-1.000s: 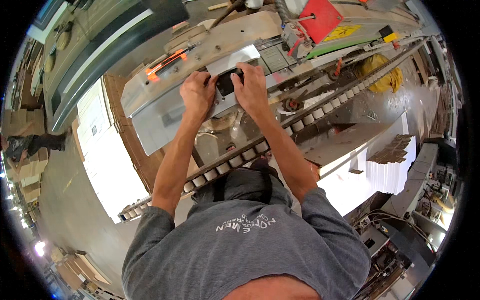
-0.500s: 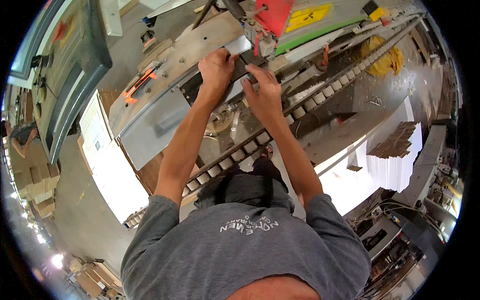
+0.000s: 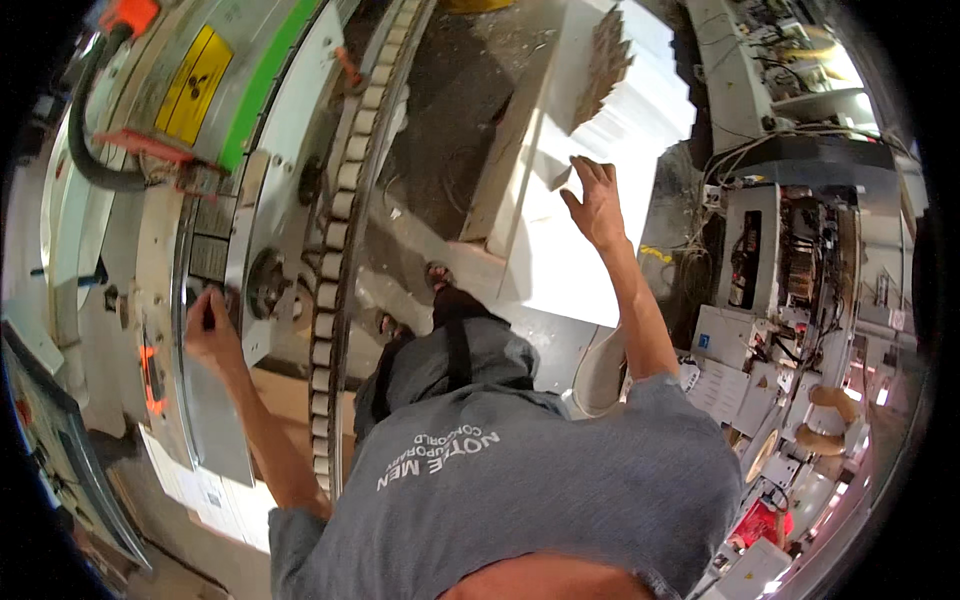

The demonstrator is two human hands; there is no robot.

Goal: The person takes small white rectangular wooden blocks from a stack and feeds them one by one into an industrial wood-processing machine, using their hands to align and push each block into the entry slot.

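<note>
My left hand (image 3: 212,328) is at the metal bed of a machine (image 3: 180,385) on the left. Its fingers are curled together beside a dark strip in the bed; what they hold, if anything, is hidden. My right hand (image 3: 600,208) reaches out over a white panel (image 3: 575,270), fingers apart and nothing in them. Just off its fingertips lies a small brown piece (image 3: 562,178) on the white surface. Beyond it stands a stack of white-faced strips (image 3: 650,85) with brown, stepped ends (image 3: 603,75).
A roller conveyor track (image 3: 335,235) runs between the machine and me. The machine has a green-edged cover (image 3: 265,85) with a yellow label (image 3: 195,85) and a black hose (image 3: 82,120). On the right stands equipment with loose cables (image 3: 700,230). A chain-like orange item (image 3: 151,378) lies on the bed.
My view has swung right. My right hand has left the machine and now reaches over the white panel; my left hand stays at the machine bed.
</note>
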